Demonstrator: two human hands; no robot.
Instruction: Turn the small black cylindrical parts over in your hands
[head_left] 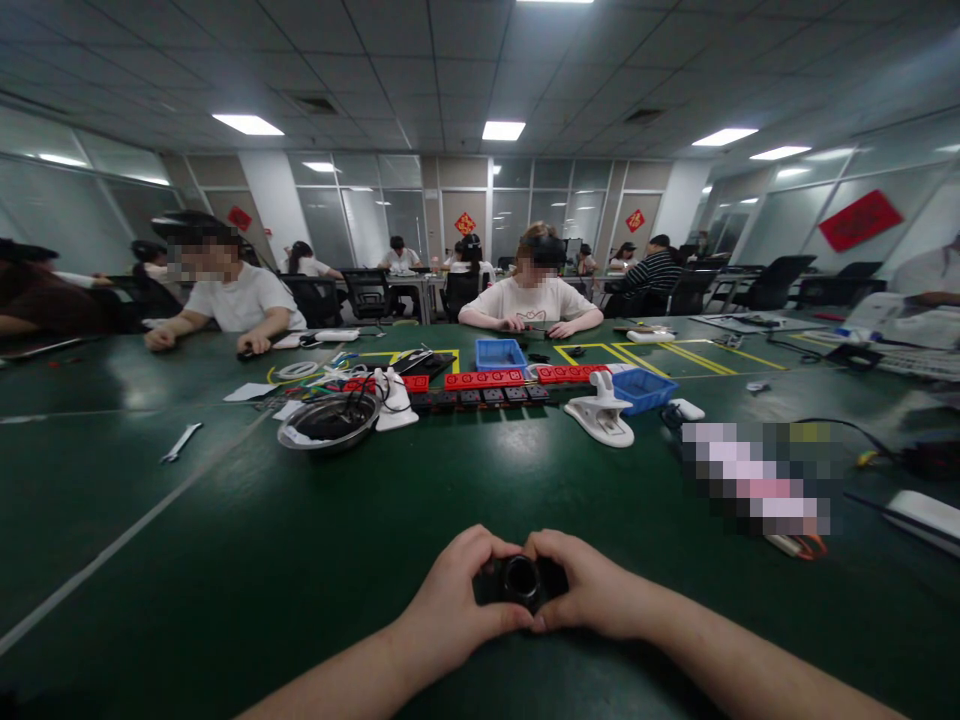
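A small black device with a round, open-mouthed barrel [522,578] sits on the near side of the row of red and black blocks [484,380]. Its mouth faces up and back toward the wearer. As far as it shows, the body's long axis runs left to right, roughly parallel to the row; both ends are covered by the hands. The left hand [457,590] and right hand [600,585] close around it from either side, fingers at the far edge and thumbs at the near one, so each grip is clamped on the device. Whether it touches the surface below I cannot tell.

The table [450,490] is dark green and slightly glossy, marked with yellow tape [701,357] beyond and to the right of the row. Just left of the row's near edge is a steel bowl [360,437] of black items; farther left lies an open-ended wrench [182,443]. A white clip stand [604,415] is near the row's right end, with a blue bin [641,388] beside it.

On the far side of the row, a person in a white T-shirt [529,300] sits at the table. Farther behind the row are office chairs [367,290], glass partitions [364,210] and red diamond-shaped hangings [465,222], under lit ceiling panels [504,130].
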